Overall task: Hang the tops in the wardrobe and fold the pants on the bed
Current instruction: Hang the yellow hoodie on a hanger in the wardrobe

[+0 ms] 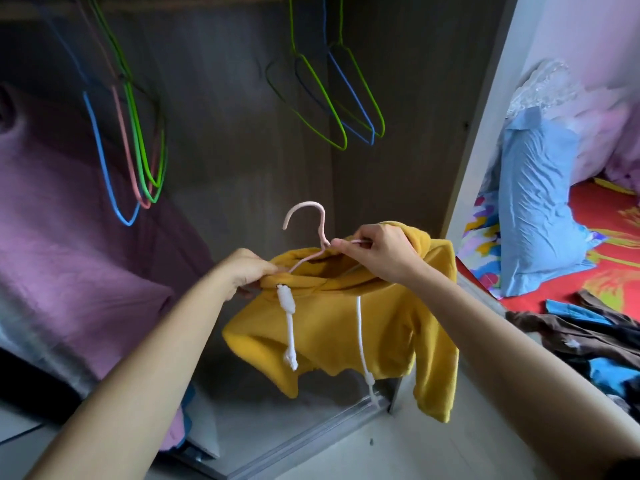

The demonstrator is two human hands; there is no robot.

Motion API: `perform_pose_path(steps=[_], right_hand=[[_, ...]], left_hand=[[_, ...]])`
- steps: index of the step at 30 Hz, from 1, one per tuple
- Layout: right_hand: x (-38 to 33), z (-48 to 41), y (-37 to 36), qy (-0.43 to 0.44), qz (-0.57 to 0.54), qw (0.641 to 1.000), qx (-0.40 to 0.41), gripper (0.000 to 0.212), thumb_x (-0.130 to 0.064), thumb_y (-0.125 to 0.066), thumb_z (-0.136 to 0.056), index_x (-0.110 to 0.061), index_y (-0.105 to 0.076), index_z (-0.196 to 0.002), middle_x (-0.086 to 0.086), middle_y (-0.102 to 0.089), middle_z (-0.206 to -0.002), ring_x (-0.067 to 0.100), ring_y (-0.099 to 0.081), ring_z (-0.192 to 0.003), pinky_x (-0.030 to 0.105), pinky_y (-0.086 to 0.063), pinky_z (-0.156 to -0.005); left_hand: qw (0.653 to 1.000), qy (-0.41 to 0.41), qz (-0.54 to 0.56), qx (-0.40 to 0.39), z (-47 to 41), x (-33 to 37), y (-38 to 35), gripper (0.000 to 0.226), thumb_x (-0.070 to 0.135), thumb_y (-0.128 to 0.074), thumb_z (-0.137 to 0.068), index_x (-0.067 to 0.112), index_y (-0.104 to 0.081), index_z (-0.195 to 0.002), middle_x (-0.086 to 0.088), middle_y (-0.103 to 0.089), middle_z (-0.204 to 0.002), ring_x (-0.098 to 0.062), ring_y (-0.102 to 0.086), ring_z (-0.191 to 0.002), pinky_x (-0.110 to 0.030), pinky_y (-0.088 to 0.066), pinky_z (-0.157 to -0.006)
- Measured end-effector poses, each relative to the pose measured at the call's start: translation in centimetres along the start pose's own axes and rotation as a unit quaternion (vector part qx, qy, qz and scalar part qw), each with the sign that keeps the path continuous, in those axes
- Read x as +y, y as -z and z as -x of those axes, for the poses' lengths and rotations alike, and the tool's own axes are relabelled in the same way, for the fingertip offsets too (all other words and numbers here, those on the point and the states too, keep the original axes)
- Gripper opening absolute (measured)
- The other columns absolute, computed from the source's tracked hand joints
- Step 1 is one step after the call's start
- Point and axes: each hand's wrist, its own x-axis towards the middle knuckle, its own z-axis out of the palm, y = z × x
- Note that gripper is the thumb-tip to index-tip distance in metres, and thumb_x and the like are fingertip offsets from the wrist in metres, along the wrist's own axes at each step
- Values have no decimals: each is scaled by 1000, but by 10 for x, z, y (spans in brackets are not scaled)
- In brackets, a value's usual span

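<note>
The yellow hoodie [346, 323] hangs just below both hands. The left hand [249, 271] pinches its collar, perhaps the pink hanger [313, 220] too; the right hand [377, 254] pinches the hanger's other arm.

Open wardrobe [225, 140] from 9 to 1 o'clock, grey wood-grain inside, dimmer toward the top. Folded mauve bedding [69, 258] stacked within at 9 o'clock. Metal sliding track [311, 438] along its foot at 6 o'clock, pale grey floor [363, 459] just in front. White upright edge [485, 133] at 2 o'clock, closing off the wardrobe. Beyond it, at 1 to 2 o'clock, lilac wall [581, 29], brightly lit. Bed [609, 244] at 3 o'clock under a red patterned sheet, 1 blue pillow [533, 216] propped upright near the white edge, white lace fabric [543, 84] above it.
</note>
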Motion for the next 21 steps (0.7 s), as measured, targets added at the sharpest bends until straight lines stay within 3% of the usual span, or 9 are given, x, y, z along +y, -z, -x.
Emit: perform_pose_path(steps=[5,7,9,11,14,15,17,19,21], right_hand=[[12,2,-5,17,-21,998,65,41,-66,-52,-90,-27,-64,-84,-12,-65,-71,8,-65,-61,14,-52,-57],[26,4,-12,21,35,999,-21,43,-63,-48,-94,-24,-65,-87,-10,-65,-77,10,-64,-66,18,-52,-62],[39,8,-22,-28,139,981,-130,44,-61,-44,-96,-23,-64,-92,-7,-65,-81,11,-62,-71,18,-48,-65],[42,6,-23,-72,114,987,-84,47,-62,-44,-97,-20,-64,-86,-6,-64,-76,13,-62,-68,17,-42,-59],[24,-6,-6,-67,-8,997,44,54,-68,-50,-93,-19,-64,-76,-7,-64,-68,9,-61,-64,19,-43,-55],[17,-10,1,-62,-32,996,52,54,-69,-51,-92,-20,-64,-75,-8,-64,-67,7,-61,-63,17,-42,-54],[6,-13,8,-56,-39,997,41,52,-70,-52,-91,-22,-64,-74,-8,-63,-65,7,-62,-62,16,-42,-54],[2,-15,11,-49,-38,997,35,48,-67,-53,-92,-23,-65,-77,-7,-65,-68,9,-64,-64,20,-49,-57],[-1,-17,13,-49,-31,998,40,46,-65,-54,-92,-22,-66,-81,-6,-67,-71,10,-66,-66,22,-53,-61]], left_hand=[[977,-73,201,22,5,16,-7,9,13,-75,-83,12,-69,-90,-5,-70,-76,-16,-65,-66,-22,-48,-46],[949,-117,291,19,9,28,0,11,9,-73,-83,15,-64,-86,-2,-69,-73,-15,-66,-67,-26,-52,-49],[936,-165,312,7,13,34,-1,16,10,-74,-75,18,-62,-80,0,-66,-67,-14,-64,-65,-27,-53,-53],[947,-196,253,-12,15,35,-6,16,24,-77,-69,22,-63,-75,1,-65,-65,-12,-62,-63,-28,-53,-54],[965,-167,200,-21,14,27,0,44,65,-70,-76,23,-66,-67,0,-64,-66,-13,-64,-62,-31,-55,-53],[967,-145,207,2,11,25,5,48,67,-63,-83,21,-68,-68,-1,-64,-69,-14,-64,-65,-32,-56,-54],[972,-131,191,49,4,19,12,39,51,-55,-96,18,-69,-83,-3,-67,-82,-19,-65,-79,-34,-58,-57],[984,-148,64,71,-1,15,11,32,43,-47,-102,19,-68,-97,-4,-68,-98,-25,-65,-90,-35,-59,-67],[987,-149,-35,49,-1,7,8,44,57,-40,-100,21,-65,-104,-1,-66,-107,-23,-62,-101,-34,-52,-86]])
